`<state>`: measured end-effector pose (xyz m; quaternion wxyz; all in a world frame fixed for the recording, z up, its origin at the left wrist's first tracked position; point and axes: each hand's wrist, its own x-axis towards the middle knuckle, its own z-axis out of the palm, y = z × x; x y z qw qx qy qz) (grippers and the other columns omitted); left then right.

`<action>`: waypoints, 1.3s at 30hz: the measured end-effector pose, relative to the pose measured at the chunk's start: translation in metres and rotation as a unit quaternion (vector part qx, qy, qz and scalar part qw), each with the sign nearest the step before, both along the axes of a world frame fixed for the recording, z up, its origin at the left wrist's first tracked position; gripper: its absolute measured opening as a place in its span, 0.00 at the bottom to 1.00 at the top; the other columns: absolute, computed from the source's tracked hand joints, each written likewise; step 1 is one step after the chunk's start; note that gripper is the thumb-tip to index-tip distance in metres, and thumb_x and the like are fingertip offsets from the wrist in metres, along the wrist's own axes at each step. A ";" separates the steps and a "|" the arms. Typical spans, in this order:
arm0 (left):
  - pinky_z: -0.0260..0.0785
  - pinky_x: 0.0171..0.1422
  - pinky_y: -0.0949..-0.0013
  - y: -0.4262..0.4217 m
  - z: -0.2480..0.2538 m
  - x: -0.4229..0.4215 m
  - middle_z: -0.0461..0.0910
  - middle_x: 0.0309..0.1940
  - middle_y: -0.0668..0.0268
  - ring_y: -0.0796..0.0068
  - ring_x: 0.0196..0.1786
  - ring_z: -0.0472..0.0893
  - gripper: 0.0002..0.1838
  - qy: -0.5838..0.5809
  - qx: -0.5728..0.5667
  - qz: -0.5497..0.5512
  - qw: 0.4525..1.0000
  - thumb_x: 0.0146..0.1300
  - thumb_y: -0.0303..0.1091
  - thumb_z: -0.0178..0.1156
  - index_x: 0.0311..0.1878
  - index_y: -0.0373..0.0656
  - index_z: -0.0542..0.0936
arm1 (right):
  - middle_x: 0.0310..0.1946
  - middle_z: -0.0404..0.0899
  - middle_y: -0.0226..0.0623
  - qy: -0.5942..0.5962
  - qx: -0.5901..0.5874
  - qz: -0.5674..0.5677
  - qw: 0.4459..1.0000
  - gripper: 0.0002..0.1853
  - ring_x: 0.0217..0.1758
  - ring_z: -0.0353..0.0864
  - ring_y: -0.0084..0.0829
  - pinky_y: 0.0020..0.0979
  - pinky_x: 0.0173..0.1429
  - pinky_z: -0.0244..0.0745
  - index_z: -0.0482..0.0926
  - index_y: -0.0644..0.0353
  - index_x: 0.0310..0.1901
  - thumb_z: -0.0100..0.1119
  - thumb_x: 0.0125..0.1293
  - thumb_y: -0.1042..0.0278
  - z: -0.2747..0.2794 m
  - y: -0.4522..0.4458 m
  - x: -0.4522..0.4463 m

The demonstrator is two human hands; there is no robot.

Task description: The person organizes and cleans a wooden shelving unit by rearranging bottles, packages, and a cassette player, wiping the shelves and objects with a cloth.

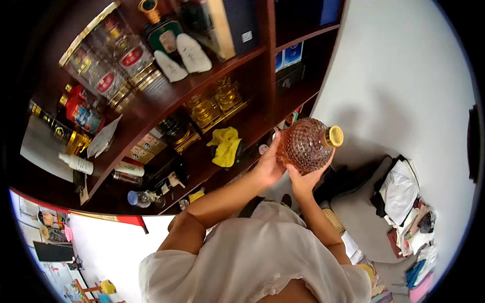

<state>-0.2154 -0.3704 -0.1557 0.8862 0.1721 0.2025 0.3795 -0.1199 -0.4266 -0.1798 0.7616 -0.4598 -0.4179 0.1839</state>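
A round, amber-pink glass bottle [304, 145] with a knobbly surface and a gold cap [334, 136] is held up in front of me, tilted with its cap toward the right. My left hand [270, 164] is closed against the bottle's left side. Beneath it and along its lower right side, my right hand [307, 182] supports the glass, its fingers partly hidden. On the shelf to the left of the bottle lies a crumpled yellow cloth [225, 146], apart from both hands.
A dark wood shelf unit [166, 103] curves across the left, holding boxed bottles [108, 60], gold ornaments [214, 103], a white spray bottle [77, 163] and a clear plastic bottle [139, 198]. A white wall [404, 65] rises at right, above a grey sofa [353, 222] with piled clothes [404, 197].
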 end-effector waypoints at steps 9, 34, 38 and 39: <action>0.49 0.75 0.61 0.053 0.063 0.054 0.67 0.67 0.70 0.71 0.70 0.64 0.29 -0.007 0.147 0.039 0.988 0.71 0.52 0.51 0.70 0.49 0.63 | 0.68 0.53 0.51 0.007 0.062 0.079 0.995 0.61 0.69 0.61 0.43 0.44 0.72 0.58 0.38 0.65 0.73 0.76 0.46 0.64 0.061 0.082 0.078; 0.61 0.70 0.58 0.026 0.068 -0.002 0.69 0.66 0.52 0.56 0.65 0.71 0.32 0.219 0.218 0.258 0.915 0.73 0.47 0.48 0.73 0.39 0.56 | 0.60 0.70 0.59 -0.266 -0.018 0.064 0.962 0.59 0.63 0.72 0.52 0.42 0.67 0.67 0.52 0.63 0.71 0.74 0.44 0.40 0.205 0.343 0.125; 0.63 0.69 0.58 0.016 0.061 -0.009 0.70 0.64 0.53 0.56 0.64 0.73 0.32 0.226 0.200 0.285 0.910 0.73 0.48 0.47 0.72 0.39 0.57 | 0.60 0.69 0.59 -0.317 -0.022 0.041 0.947 0.59 0.61 0.73 0.53 0.44 0.64 0.70 0.51 0.63 0.71 0.72 0.46 0.37 0.205 0.358 0.124; 0.63 0.68 0.58 0.014 0.059 -0.009 0.71 0.64 0.53 0.57 0.64 0.73 0.32 0.224 0.194 0.289 0.910 0.73 0.48 0.48 0.72 0.39 0.57 | 0.61 0.68 0.59 -0.333 -0.024 0.034 0.942 0.60 0.61 0.73 0.53 0.45 0.63 0.72 0.51 0.63 0.72 0.71 0.46 0.35 0.205 0.361 0.123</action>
